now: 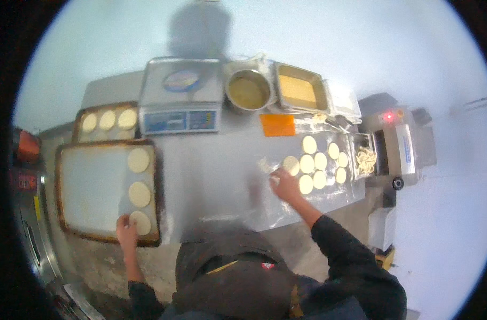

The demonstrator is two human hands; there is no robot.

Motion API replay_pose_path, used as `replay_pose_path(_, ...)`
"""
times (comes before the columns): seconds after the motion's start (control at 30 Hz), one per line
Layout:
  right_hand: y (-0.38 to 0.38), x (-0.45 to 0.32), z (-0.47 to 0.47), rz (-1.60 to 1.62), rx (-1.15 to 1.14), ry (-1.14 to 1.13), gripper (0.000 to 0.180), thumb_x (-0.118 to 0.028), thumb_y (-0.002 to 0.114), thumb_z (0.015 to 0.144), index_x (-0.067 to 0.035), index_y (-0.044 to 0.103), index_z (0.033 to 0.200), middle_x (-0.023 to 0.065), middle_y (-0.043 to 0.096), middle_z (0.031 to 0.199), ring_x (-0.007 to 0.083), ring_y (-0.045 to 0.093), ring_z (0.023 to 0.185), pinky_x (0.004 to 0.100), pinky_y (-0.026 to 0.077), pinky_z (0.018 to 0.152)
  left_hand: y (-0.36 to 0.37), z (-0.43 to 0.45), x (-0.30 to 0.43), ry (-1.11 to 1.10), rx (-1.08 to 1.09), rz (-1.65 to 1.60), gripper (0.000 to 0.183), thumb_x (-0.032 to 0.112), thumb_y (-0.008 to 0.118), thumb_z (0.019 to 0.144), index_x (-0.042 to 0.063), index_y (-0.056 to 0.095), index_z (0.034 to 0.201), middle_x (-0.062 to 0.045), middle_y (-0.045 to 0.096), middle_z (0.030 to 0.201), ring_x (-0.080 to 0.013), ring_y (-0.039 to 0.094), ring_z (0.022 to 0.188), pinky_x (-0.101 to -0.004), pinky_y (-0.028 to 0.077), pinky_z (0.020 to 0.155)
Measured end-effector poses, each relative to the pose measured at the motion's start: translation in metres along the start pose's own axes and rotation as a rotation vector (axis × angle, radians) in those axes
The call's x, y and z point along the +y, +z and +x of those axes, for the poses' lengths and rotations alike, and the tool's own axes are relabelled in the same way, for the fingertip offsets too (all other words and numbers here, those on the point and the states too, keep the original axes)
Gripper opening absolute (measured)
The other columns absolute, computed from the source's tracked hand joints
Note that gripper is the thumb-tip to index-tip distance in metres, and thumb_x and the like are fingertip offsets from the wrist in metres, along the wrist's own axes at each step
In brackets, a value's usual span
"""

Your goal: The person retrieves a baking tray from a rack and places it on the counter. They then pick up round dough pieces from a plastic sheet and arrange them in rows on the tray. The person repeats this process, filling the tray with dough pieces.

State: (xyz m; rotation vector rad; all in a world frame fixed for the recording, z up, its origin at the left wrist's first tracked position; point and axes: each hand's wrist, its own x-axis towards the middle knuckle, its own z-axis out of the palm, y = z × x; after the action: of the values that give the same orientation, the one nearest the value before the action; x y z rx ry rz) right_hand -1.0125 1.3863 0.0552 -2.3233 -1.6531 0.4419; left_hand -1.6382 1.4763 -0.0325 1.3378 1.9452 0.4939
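Observation:
My left hand is at the near right corner of a parchment-lined sheet pan. Its fingers touch the left edge of a pale dough round, the nearest in a column of three. Blur hides whether they pinch it. Over the steel worktable, my right hand has its fingers curled, with a dough round just beyond them. Whether the fingers hold anything is unclear. Several more dough rounds lie in a loose cluster to the right of that hand, some smaller than others.
Behind stand a digital scale, a metal pot and a deep pan with yellow contents. An orange scraper lies before them. At right, dough scraps fill a container beside a machine. Another pan holds rounds.

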Motion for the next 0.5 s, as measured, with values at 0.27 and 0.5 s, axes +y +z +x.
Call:
replay_pose_path(0.27, -0.04, 0.275, 0.106, -0.188, 0.122, 0.469, 0.073, -0.046, 0.076, 0.085, -0.005, 0.057, 0.142, 0.0257, 0.054, 0.142, 0.0417, 0.054, 0.13, 0.048, 0.045, 0.11, -0.004, -0.05, 0.082, -0.044, 0.264, 0.208, 0.038, 0.018, 0.07, 0.091, 0.001, 0.067, 0.126, -0.016, 0.071, 0.118, -0.0284, 0.068, 0.104, -0.0419, 0.052, 0.094)
replay_pose_path(0.5, -0.038, 0.307, 0.124, 0.061, -0.039, 0.495, 0.091, -0.05, 0.088, 0.069, -0.003, 0.055, 0.14, 0.0233, 0.058, 0.138, 0.0402, 0.054, 0.128, 0.0475, 0.045, 0.108, 0.12, -0.106, 0.22, 0.227, 0.24, 0.05, 0.031, 0.009, 0.069, 0.092, 0.002, 0.068, 0.121, -0.012, 0.071, 0.11, -0.0236, 0.068, 0.099, -0.0366, 0.054, 0.087)
